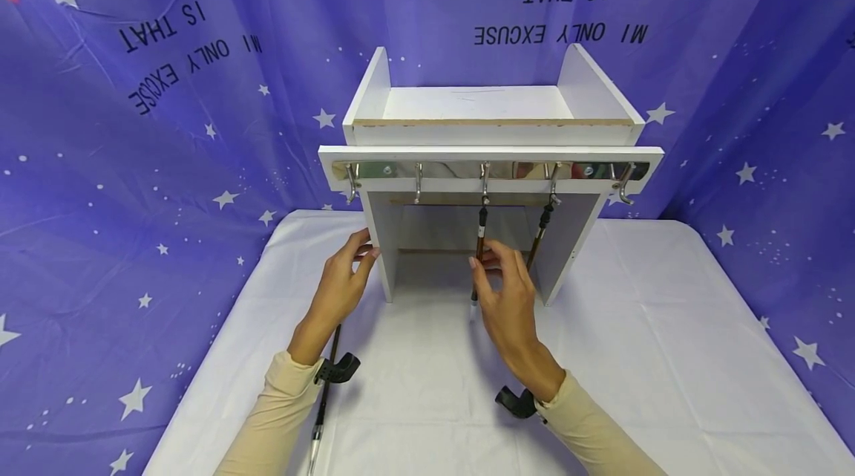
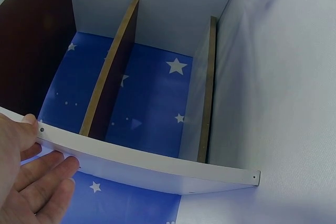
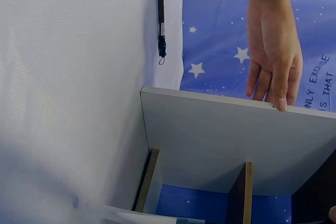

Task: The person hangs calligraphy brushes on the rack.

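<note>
Two sleeves (image 1: 274,416) reach one rack (image 1: 494,136), left hand (image 1: 336,287) touching it, fingers apart, right hand (image 1: 510,305) pinching one of two hanging sticks (image 1: 482,226).

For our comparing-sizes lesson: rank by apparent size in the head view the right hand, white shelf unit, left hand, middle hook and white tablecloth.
1. White tablecloth
2. White shelf unit
3. Left hand and right hand: too alike to rank
4. Middle hook

The left hand (image 1: 339,283) reaches forward, fingers loosely bent. To its right, the right hand (image 1: 509,296) pinches with curled fingers.
</note>
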### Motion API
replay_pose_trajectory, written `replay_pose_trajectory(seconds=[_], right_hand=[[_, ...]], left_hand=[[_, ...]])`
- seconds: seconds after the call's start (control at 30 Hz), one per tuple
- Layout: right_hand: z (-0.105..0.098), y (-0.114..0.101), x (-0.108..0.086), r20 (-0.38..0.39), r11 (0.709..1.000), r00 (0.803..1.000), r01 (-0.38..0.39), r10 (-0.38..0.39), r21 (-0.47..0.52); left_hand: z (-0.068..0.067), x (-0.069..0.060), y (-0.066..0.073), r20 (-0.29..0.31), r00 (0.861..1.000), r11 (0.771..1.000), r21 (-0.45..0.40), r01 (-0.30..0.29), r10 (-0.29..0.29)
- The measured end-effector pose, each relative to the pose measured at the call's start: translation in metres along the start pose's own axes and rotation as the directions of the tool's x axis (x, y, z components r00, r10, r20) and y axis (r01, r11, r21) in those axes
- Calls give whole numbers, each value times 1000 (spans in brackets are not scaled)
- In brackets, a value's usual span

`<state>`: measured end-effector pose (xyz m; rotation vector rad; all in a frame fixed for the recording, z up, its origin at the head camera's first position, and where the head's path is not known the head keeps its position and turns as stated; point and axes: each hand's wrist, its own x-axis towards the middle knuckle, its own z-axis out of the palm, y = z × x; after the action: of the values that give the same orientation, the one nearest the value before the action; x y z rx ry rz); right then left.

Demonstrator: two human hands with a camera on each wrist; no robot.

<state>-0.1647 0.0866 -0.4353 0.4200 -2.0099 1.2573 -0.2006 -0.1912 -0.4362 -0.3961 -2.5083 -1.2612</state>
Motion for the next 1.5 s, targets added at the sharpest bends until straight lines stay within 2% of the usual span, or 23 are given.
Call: replay_pose_trajectory(seconds=[0.5,0.73,0.9,1.1,1.27,1.4,1.5], right_hand=[[0,0,1,-4,1000,1000,-4,4,0],[-2,-2,0,21,999,999,-40,40,7],[-8,-9,-3,20,998,998,-52,53,-24],[-26,-21,0,-11,998,1000,16,-16,-54],[-50,-29,9,-69,995,995,68,-74,-78],[-75,-28,17,-134,990,988,62,-79,-126],[-94,-17,23,-187,988,981,23,-52,-154]], left_hand=[[1,1,3,2,1000,1000,12,-8,8],[2,2,3,-4,1000,1000,10,-4,4],[3,1,2,-2,1000,1000,7,-6,6],[2,0,3,-9,1000,1000,3,-12,12],[2,-1,3,-10,1000,1000,2,-4,4],[1,-1,2,-13,1000,1000,5,0,1],[1,-1,1,-19,1000,1000,8,-8,9]])
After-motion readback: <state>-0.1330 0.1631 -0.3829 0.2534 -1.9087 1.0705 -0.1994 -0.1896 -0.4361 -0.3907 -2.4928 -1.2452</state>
